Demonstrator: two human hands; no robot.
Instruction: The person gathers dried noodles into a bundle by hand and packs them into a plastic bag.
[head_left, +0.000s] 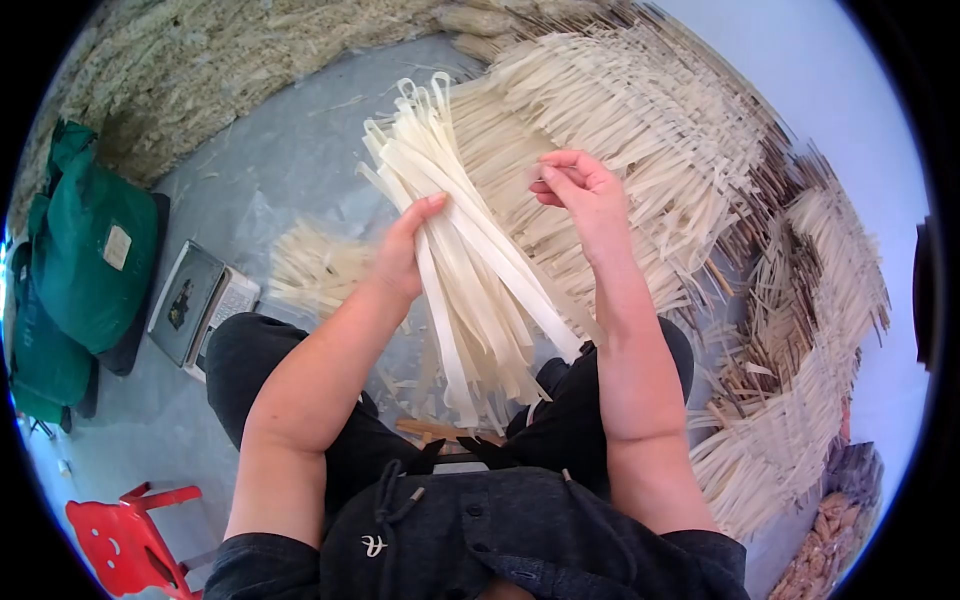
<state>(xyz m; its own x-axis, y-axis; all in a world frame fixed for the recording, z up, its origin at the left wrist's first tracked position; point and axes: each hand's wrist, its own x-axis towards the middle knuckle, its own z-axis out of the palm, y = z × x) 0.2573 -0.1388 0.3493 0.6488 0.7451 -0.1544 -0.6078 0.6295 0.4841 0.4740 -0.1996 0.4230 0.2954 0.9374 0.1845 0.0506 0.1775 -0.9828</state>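
Observation:
My left hand [403, 252] is closed around a bundle of pale flat strips [465, 235], its thumb lying across the front. The strips are long and cream-coloured. Several bend into loops at the top, and their lower ends fan out above my lap. To the right of the bundle, my right hand [585, 190] is raised with thumb and fingers pinched together. Whatever may be between those fingertips is too small to make out. Behind that hand spreads a large pile of similar strips [620, 110].
A smaller heap of strips [315, 268] lies on the grey floor [250, 170] at left. Beyond it are a scale [205, 305], green sacks [105, 255] and a red stool [125, 545]. Pale, rough material [230, 60] is piled along the back; more strips [770, 450] lie at right.

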